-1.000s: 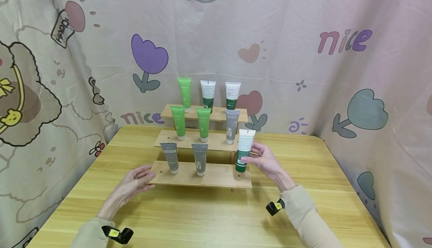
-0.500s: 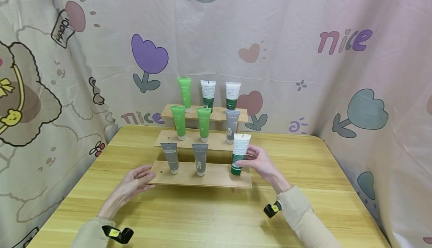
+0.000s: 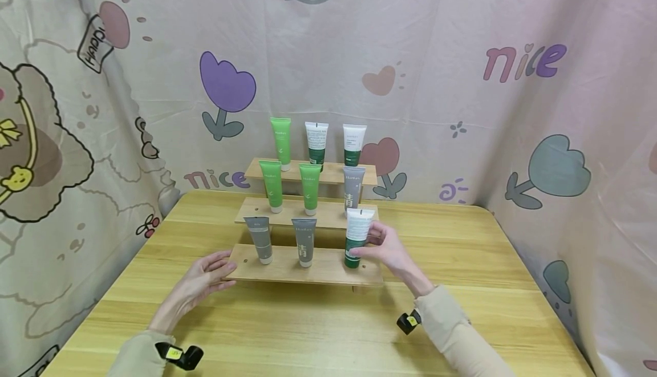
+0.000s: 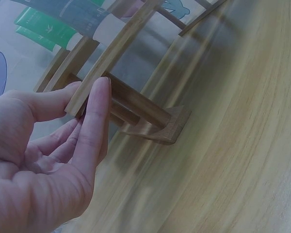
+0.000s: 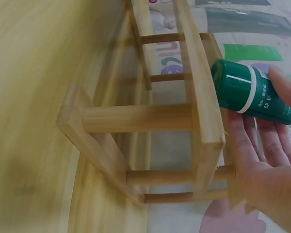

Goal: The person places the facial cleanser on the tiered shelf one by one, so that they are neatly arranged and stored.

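Note:
A three-tier wooden display stand (image 3: 329,271) holds squeeze tubes upright. My right hand (image 3: 389,249) grips a white and green squeeze tube (image 3: 358,227) at the right of the lowest shelf. In the right wrist view its green cap end (image 5: 228,85) meets the shelf's surface, or nearly so. Two grey tubes, one at left (image 3: 260,241) and one in the middle (image 3: 305,243), stand on that same shelf. My left hand (image 3: 197,280) pinches the lowest shelf's left end; in the left wrist view the thumb lies above the board (image 4: 119,51) and fingers below.
Two green tubes and a grey-blue tube (image 3: 353,184) occupy the middle shelf. On top stand a green tube (image 3: 282,142) and two white and green ones. The stand rests on a wood-grain table (image 3: 287,331), with a printed curtain (image 3: 426,29) behind and at both sides.
My right hand has carried the white and green tube left and down toward the lowest shelf, partly covering the grey-blue tube behind. The left hand keeps its place.

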{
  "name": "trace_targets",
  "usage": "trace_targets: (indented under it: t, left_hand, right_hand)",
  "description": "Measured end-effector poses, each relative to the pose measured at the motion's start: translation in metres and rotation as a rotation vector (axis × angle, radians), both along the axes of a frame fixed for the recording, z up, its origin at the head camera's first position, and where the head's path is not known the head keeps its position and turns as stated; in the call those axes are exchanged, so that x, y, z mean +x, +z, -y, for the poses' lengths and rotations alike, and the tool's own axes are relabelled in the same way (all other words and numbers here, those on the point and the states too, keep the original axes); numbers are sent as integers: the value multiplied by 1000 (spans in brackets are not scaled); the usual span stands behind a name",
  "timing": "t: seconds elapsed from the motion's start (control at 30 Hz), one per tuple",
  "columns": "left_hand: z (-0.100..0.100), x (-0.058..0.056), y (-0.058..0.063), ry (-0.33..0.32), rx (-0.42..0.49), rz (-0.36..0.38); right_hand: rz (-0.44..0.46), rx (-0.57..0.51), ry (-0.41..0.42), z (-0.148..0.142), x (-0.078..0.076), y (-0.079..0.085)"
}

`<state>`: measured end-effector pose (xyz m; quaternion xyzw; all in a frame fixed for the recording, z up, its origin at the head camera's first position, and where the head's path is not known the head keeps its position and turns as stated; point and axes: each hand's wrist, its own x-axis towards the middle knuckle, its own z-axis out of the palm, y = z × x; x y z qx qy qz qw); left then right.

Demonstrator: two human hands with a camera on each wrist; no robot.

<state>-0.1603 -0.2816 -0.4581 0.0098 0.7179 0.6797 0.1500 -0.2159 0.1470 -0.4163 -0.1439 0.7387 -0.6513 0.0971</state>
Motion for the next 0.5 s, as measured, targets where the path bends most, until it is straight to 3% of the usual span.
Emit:
trace_targets:
  t: [0.5]
  left_hand:
    - [0,0,0,-2,7,-6]
  right_hand:
    - [-91,14,-12,10,3,-4]
